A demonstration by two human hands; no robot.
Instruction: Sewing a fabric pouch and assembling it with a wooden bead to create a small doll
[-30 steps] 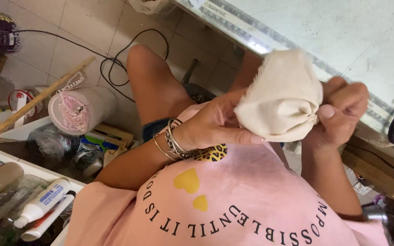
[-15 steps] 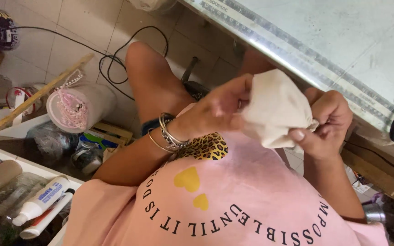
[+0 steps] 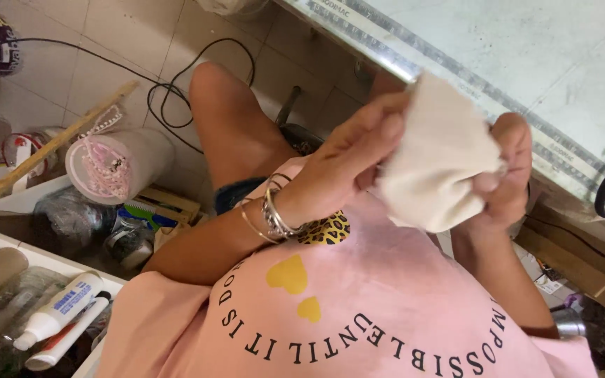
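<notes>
At the far left, white plastic tubes (image 3: 54, 318) lie in a clear container, and above them a long wooden stick (image 3: 50, 150) leans over a round pale tub with pink beads (image 3: 117, 164). A black cable (image 3: 176, 84) curls on the tiled floor (image 3: 106, 49). The left hand (image 3: 344, 161), with silver bracelets (image 3: 274, 217) on the wrist, grasps the left side of a cream-coloured crumpled fabric piece (image 3: 435, 168) with bent fingers. The fabric is held in the air above the pink shirt (image 3: 358, 315), just beside the edge of the pale green surface (image 3: 526, 49). The right hand (image 3: 505, 171) pinches the right side of the fabric, thumb on top
</notes>
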